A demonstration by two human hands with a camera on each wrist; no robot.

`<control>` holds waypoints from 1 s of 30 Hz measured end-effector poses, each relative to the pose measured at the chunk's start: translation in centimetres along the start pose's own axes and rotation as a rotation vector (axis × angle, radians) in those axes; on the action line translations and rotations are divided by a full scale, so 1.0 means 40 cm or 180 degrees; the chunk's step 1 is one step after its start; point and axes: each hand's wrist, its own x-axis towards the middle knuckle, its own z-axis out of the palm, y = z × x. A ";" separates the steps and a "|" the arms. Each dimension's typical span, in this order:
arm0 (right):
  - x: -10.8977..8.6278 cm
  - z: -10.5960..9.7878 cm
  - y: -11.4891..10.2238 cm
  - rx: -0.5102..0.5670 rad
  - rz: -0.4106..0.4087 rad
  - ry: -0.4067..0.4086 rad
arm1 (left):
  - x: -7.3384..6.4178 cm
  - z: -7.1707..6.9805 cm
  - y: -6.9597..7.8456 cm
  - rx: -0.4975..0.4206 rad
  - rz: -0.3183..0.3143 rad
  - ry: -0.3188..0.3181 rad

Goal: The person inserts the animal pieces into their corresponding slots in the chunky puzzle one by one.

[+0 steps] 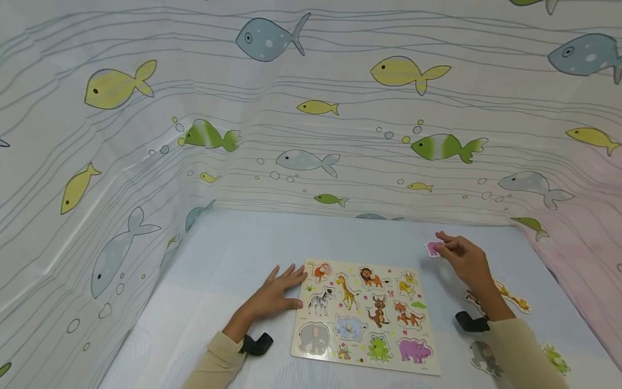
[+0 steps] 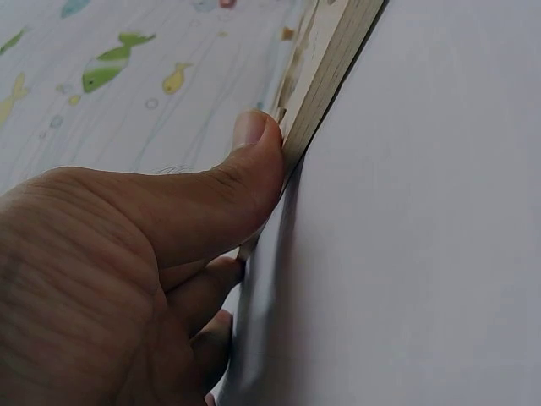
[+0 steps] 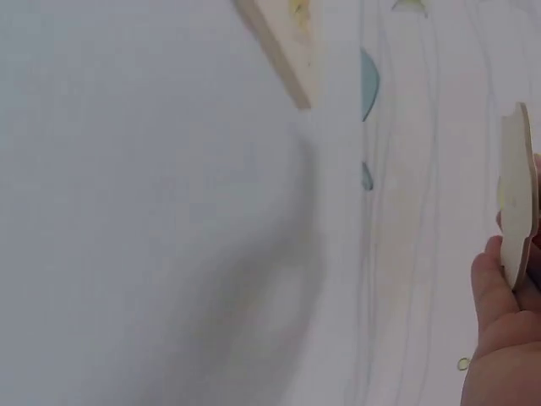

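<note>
Left hand [image 1: 276,296] loose against a rectangular wooden board [image 1: 363,309], right hand [image 1: 464,260] with thin purple piece [image 1: 431,248] in pinch grip.

Purple piece [image 1: 432,249] near flat animal board [image 1: 390,330]

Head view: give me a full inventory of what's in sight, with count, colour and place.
Backdrop: 1, white with coloured fish, around the table
Table: 1, pale blue-white, below the backdrop
Puzzle board: 1, pale wood with coloured animals, on the table
Purple piece: 1, purple, raised beyond the board's far right corner
Grey piece: 1, grey, right of the board
Green piece: 1, green, right of the grey piece
Yellow-orange piece: 1, beyond the green piece
Brown piece: 1, partly hidden, left of the yellow-orange piece
Wrist devices: 2, black, one per wrist
Sleeves: 2, beige
Left hand: 1, bare, touching the board's left edge
Right hand: 1, bare, pinching the purple piece
</note>
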 end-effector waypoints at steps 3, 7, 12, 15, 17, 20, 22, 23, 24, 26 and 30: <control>-0.017 -0.002 -0.017 0.0070 -0.0037 0.0005 | 0.000 0.001 -0.001 0.0002 -0.0017 0.0007; -0.045 -0.008 -0.029 0.0224 -0.0122 -0.0040 | -0.001 0.005 -0.005 -0.0008 -0.0019 0.0010; -0.086 -0.013 -0.037 0.0264 -0.0262 -0.0115 | -0.003 0.007 -0.009 -0.0026 -0.0037 -0.0025; -0.113 -0.013 -0.051 0.0239 -0.0281 -0.0152 | -0.003 0.007 -0.010 -0.0037 -0.0024 -0.0014; -0.131 -0.012 -0.060 0.0253 -0.0266 -0.0158 | -0.002 0.005 -0.008 -0.0034 -0.0017 -0.0004; -0.159 -0.011 -0.075 0.0241 -0.0207 -0.0156 | -0.001 0.002 -0.004 -0.0053 -0.0020 0.0012; -0.179 -0.010 -0.086 0.0237 -0.0192 -0.0165 | 0.001 0.002 -0.004 -0.0050 -0.0025 0.0013; -0.190 -0.011 -0.092 0.0250 -0.0169 -0.0165 | 0.002 0.002 -0.004 -0.0048 -0.0024 0.0013; -0.200 -0.011 -0.099 0.0244 -0.0141 -0.0165 | 0.002 0.002 -0.004 -0.0041 -0.0022 0.0012; -0.220 -0.012 -0.110 0.0245 -0.0093 -0.0130 | 0.004 0.002 -0.005 -0.0033 -0.0015 0.0012; -0.255 -0.013 -0.126 0.0272 0.0039 -0.0018 | 0.005 0.001 -0.005 -0.0017 -0.0012 0.0004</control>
